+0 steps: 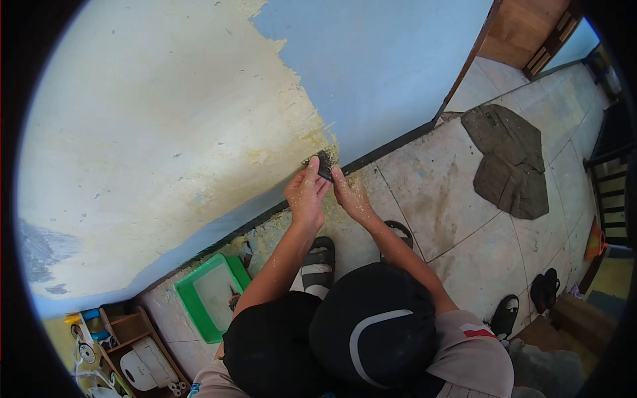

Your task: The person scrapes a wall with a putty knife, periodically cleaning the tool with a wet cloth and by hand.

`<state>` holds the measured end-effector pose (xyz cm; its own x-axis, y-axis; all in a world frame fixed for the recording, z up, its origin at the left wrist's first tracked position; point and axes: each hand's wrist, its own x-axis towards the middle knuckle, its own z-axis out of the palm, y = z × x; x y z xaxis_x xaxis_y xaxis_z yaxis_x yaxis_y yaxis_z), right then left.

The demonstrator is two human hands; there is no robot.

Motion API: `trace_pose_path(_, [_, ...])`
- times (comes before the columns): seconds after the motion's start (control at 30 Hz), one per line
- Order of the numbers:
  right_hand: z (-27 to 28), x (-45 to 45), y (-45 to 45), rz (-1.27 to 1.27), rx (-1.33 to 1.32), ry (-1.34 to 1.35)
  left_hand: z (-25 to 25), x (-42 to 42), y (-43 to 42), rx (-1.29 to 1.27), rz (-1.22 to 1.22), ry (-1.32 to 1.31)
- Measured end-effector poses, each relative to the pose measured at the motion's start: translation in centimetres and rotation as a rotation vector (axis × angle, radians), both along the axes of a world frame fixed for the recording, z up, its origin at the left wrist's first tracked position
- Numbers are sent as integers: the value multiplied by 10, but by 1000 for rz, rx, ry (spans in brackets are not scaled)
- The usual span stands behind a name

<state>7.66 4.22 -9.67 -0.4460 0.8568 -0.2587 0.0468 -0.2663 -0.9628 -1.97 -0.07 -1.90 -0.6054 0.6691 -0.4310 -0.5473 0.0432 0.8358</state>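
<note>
Low on the wall, my left hand (306, 198) is closed on a small black scraper (324, 166), thumb on top and fingers beneath. My right hand (353, 198) grips the scraper's right side. Pale paint flakes cling to the scraper and speckle my right hand and forearm. The wall (199, 99) behind them has a bare cream area with ragged edges, and blue paint (378, 60) still covers the part to the right. The scraper's edge against the wall is partly hidden by flakes and fingers.
A green tray (184, 290) stands on the tiled floor at lower left, near a wooden shelf (126, 318). Dark cloth (511, 162) lies on the floor at right. Sandals (545, 290) and a black railing (612, 192) are farther right. Paint crumbs litter the wall's foot.
</note>
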Motion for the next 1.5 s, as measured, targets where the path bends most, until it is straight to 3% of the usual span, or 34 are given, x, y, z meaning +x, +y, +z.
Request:
trace_pose_path(0.57, [-8,5,-8,-33,-8,-54,-14,-1,-3,-30,-33,-87])
trace_pose_path(1.5, [11,3,-7,-38,-57,-39,11,2,2,-32,34,-128])
